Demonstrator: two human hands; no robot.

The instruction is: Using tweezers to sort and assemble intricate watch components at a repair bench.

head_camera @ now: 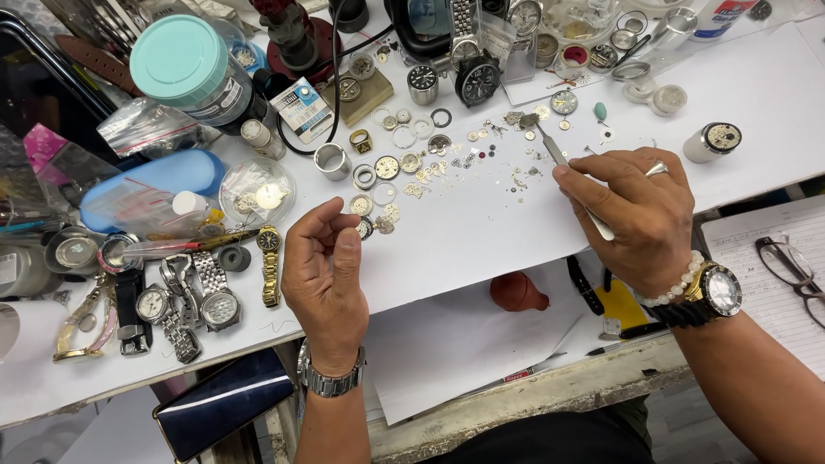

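The right hand (640, 215) was closed on tweezers (571, 176), their tips down among the loose watch parts (481, 159) scattered over the white paper (481, 232) on the bench (773, 94). The left hand (325, 266) was curled with thumb and fingers pinched together near a small round movement (364, 228); whether they actually held a part I could not tell. The parts lay close together and unboxed, so a slip of the tweezers or a brush of either wrist could likely flick tiny wheels off the paper or mix them. A part pinched too hard might spring away. The red blower (518, 292) sat near the paper's lower edge, where a sleeve could roll it off. To the far left stood a jar (193, 73) with a round teal lid and a pale label band; beside it lay a small rectangular card (302, 107), white and blue. A clear bag (146, 129) lay just below the jar, and a white bottle with a red and blue label (722, 17) lay at the top right.
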